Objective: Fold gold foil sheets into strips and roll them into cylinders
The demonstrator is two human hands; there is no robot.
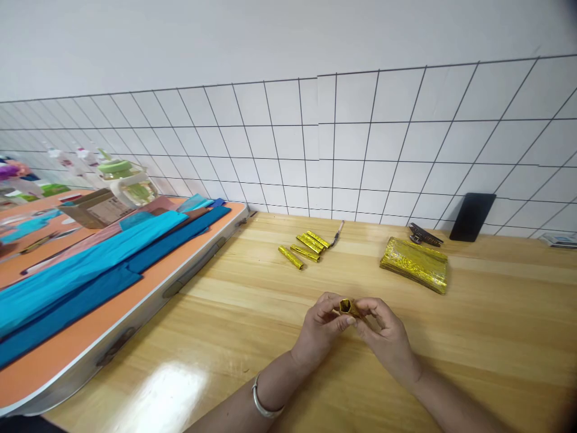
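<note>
Between my two hands is a rolled tube of gold foil paper (pixel 345 306), its open end tipped up toward me. My left hand (pixel 321 328), with a bangle at the wrist, pinches the tube from the left side. From the right, my right hand (pixel 384 331) grips it with thumb and fingers closed. Beyond my hands, several rolled gold tubes (pixel 291 257) lie on the wooden table (pixel 252 313). A stack of flat gold foil paper (pixel 415 264) rests to the right of them.
A pen (pixel 337 233) lies by the tubes. Near the tiled wall are a dark hair clip (pixel 425 234) and a leaning black phone (pixel 472 216). At left, an orange-topped table (pixel 157 279) bears blue folded strips (pixel 148 240), a cardboard box (pixel 97 208) and a green-lidded jug (pixel 128 178).
</note>
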